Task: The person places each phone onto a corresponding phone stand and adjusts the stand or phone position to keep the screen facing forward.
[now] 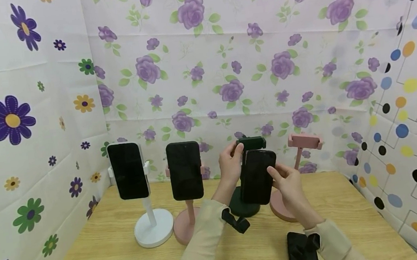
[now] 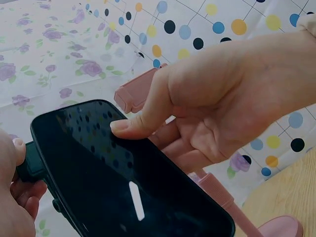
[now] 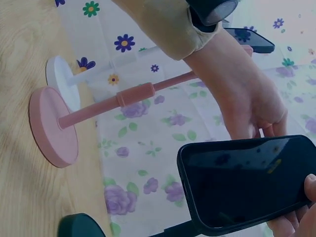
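A black smartphone [image 1: 258, 177] is gripped along its right edge by my right hand [image 1: 289, 185], the thumb lying on the screen and the fingers behind. Just above it is the clamp [image 1: 252, 143] of a dark green phone stand, its round base [image 1: 242, 207] on the table. My left hand [image 1: 229, 164] pinches the left end of that clamp between thumb and fingers. In the left wrist view the phone [image 2: 98, 148] overlaps the green clamp [image 2: 32, 163]. The phone's back is hidden.
A white stand [image 1: 154, 229] and a pink stand [image 1: 184, 225] on the left each hold an upright phone. Another pink stand [image 1: 305, 141] on the right has a bare clamp. One more black phone [image 1: 301, 253] lies on the wooden table [image 1: 103, 251] near the right forearm.
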`<act>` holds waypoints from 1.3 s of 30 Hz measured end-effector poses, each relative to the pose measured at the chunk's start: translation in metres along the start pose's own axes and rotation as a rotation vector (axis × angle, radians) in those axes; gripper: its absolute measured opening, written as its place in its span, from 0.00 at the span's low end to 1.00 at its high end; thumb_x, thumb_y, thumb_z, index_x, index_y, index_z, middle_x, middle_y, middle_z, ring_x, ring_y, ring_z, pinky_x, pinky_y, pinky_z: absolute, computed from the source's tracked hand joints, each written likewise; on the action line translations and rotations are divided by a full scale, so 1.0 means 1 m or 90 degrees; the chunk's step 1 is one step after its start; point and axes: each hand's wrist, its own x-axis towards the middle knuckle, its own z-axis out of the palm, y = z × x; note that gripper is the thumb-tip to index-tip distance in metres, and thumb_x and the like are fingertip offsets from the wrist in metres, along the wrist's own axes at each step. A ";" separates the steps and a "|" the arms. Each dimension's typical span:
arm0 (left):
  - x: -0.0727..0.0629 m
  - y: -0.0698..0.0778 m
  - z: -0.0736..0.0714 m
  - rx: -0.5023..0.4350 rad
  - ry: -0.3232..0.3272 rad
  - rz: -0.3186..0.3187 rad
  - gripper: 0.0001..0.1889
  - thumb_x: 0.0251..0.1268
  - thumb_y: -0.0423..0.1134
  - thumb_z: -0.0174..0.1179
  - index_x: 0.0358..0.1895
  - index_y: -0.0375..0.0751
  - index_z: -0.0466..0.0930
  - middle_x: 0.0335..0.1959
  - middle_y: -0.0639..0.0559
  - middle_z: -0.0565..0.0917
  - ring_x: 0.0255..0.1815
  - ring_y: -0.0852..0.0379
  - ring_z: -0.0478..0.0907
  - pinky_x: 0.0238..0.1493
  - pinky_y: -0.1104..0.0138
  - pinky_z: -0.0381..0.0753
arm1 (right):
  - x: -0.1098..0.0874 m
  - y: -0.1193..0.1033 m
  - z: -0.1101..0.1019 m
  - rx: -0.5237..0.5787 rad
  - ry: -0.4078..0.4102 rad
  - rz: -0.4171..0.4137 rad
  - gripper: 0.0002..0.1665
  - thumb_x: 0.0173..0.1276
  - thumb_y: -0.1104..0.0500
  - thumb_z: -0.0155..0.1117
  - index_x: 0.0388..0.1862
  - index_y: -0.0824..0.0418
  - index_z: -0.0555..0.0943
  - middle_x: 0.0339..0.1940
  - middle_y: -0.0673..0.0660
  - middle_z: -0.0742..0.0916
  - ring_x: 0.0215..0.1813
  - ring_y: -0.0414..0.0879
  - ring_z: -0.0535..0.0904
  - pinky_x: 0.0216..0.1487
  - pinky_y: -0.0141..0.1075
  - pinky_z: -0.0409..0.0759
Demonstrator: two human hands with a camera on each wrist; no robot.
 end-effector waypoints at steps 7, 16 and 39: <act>0.001 0.001 0.000 0.004 -0.005 -0.010 0.22 0.75 0.46 0.51 0.65 0.39 0.73 0.53 0.42 0.81 0.54 0.50 0.78 0.58 0.57 0.78 | 0.004 -0.012 0.000 -0.014 -0.011 -0.004 0.22 0.73 0.60 0.56 0.61 0.73 0.73 0.33 0.42 0.85 0.41 0.35 0.82 0.45 0.30 0.83; 0.002 0.000 -0.001 0.013 -0.006 -0.006 0.21 0.74 0.48 0.51 0.63 0.41 0.76 0.51 0.43 0.82 0.52 0.50 0.79 0.57 0.58 0.78 | 0.007 -0.026 0.000 -0.015 -0.047 -0.025 0.23 0.74 0.60 0.55 0.63 0.69 0.71 0.37 0.41 0.84 0.43 0.36 0.82 0.45 0.29 0.82; 0.006 0.001 -0.002 0.012 0.011 0.003 0.16 0.72 0.45 0.55 0.53 0.40 0.83 0.41 0.42 0.83 0.35 0.62 0.73 0.40 0.70 0.72 | 0.021 -0.059 0.008 -0.009 -0.106 -0.145 0.17 0.73 0.62 0.56 0.59 0.60 0.73 0.42 0.41 0.86 0.48 0.36 0.83 0.50 0.29 0.82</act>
